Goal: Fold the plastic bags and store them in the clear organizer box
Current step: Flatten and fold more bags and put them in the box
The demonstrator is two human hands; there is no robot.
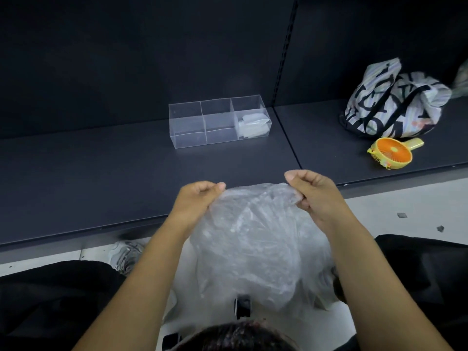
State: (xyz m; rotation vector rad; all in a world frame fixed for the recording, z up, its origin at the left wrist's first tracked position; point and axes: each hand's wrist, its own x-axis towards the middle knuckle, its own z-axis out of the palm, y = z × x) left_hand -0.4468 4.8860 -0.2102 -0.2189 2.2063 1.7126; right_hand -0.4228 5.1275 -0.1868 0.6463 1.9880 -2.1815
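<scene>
A crumpled clear plastic bag [250, 236] is held up by its top edge, pinched at one corner by the left hand [200, 198] and at the other by the right hand [314, 191], both with fingers curled round the film. The bag hangs down in front of the person, at the front edge of a dark shelf [101, 173]. Further back on the shelf, a clear organizer box [192, 122] divided into compartments is seen, with folded bags [253, 126] in its right end. Well to the right, a printed tote bag [390, 105] and an orange handheld fan [392, 153] are placed.
</scene>
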